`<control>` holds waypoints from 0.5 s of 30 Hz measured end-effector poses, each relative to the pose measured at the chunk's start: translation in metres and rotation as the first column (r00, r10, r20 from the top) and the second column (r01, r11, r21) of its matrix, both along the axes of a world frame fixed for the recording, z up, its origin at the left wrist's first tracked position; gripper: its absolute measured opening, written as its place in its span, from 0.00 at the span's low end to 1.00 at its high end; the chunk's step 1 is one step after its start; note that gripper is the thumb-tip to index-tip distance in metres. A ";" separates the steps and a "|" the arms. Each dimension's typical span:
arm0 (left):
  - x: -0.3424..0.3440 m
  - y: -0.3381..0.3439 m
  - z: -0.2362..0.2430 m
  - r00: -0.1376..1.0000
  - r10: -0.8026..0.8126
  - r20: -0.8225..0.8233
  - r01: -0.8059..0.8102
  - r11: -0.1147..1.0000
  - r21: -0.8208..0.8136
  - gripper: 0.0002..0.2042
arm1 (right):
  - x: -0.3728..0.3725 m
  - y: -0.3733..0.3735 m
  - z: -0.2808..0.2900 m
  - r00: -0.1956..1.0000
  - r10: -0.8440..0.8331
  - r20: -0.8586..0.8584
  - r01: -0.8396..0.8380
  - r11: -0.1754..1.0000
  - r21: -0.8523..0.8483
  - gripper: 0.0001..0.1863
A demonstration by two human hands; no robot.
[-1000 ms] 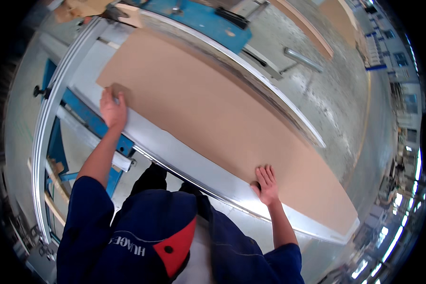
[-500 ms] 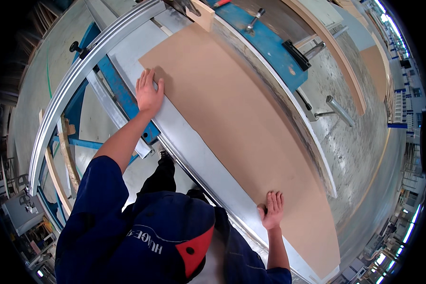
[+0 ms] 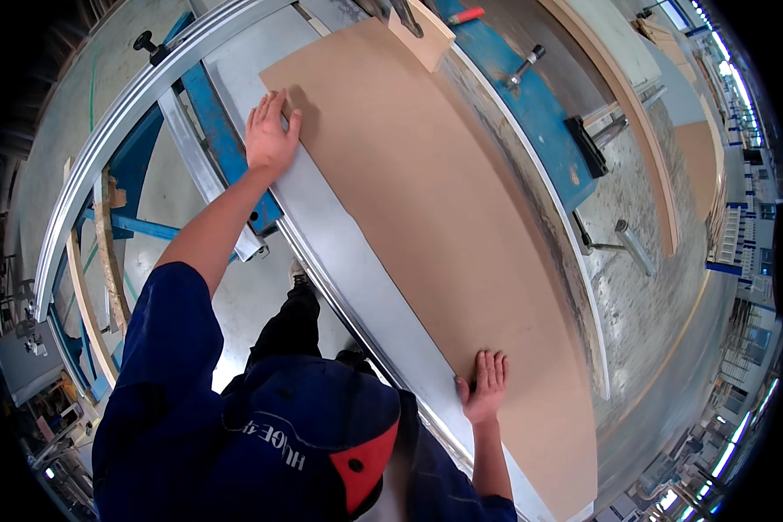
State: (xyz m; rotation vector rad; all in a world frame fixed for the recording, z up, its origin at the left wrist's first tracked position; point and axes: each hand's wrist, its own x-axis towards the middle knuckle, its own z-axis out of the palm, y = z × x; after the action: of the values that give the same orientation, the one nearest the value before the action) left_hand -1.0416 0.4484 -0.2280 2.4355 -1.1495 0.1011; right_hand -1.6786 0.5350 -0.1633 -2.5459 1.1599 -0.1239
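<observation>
Head view: a long brown board (image 3: 435,217) lies flat on a silver table (image 3: 357,261), running slantwise from the upper left down to the lower right, with a strip of bare metal showing along its near edge. The left hand (image 3: 272,139) is spread open, thumb apart from the fingers, its tips at that near edge close to the board's upper-left corner; it is closed around nothing, and I cannot tell how hard it presses. The right hand (image 3: 484,389) is open too, fingers extended flat on the board near its lower end, thumb out by the near edge, with nothing clasped. At the board's upper end stands a pale wooden block (image 3: 426,39). Beyond the far edge is a blue machine surface (image 3: 539,130) with a red-handled tool (image 3: 466,16) on it. To the left, a curved-looking aluminium rail (image 3: 104,139) carries a black knob (image 3: 148,43)
</observation>
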 end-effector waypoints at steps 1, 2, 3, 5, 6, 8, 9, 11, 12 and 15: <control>0.004 0.000 -0.003 1.000 0.002 0.000 -0.002 1.000 -0.004 0.28 | 0.003 -0.004 0.003 1.000 0.003 -0.003 -0.003 1.000 0.009 0.37; 0.009 -0.001 -0.006 1.000 0.014 -0.009 -0.014 1.000 0.020 0.28 | 0.007 -0.007 0.005 1.000 -0.020 -0.013 0.021 0.999 0.039 0.37; 0.015 -0.001 -0.010 1.000 0.024 -0.019 -0.024 0.999 0.028 0.28 | 0.012 -0.012 0.009 1.000 0.014 -0.020 -0.014 0.999 0.029 0.37; 0.029 -0.003 -0.018 1.000 0.019 0.009 -0.020 0.999 0.049 0.29 | 0.025 -0.016 0.011 0.999 0.017 -0.032 -0.016 1.000 0.016 0.37; 0.037 -0.005 -0.021 0.999 0.015 0.037 -0.018 0.996 0.090 0.29 | 0.032 -0.019 0.012 1.000 0.012 -0.028 -0.012 1.000 0.020 0.38; 0.037 -0.006 -0.021 0.999 -0.015 0.034 0.012 0.995 0.097 0.30 | 0.046 -0.028 0.013 0.999 0.021 -0.042 -0.019 0.999 0.042 0.38; 0.028 -0.005 -0.018 0.999 -0.043 0.005 0.042 0.997 0.059 0.31 | 0.056 -0.032 0.012 0.998 0.030 -0.048 -0.027 0.998 0.051 0.38; -0.007 -0.005 -0.005 0.991 -0.127 -0.044 0.131 0.984 0.117 0.32 | 0.074 -0.039 0.012 0.997 0.040 -0.060 -0.036 0.997 0.071 0.39; -0.042 0.000 0.004 0.981 -0.179 -0.070 0.190 0.962 0.198 0.32 | 0.084 -0.043 0.014 0.997 0.034 -0.074 -0.027 0.994 0.102 0.39; -0.177 0.026 0.030 0.964 -0.215 -0.158 0.263 0.861 0.435 0.34 | 0.119 -0.053 0.011 0.997 0.046 -0.064 -0.037 0.989 0.144 0.40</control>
State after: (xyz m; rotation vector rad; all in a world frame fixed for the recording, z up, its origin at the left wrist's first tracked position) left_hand -1.2186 0.4747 -0.1985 2.6155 -1.5584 -0.4139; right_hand -1.5594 0.4818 -0.1518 -2.4630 1.0977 0.0541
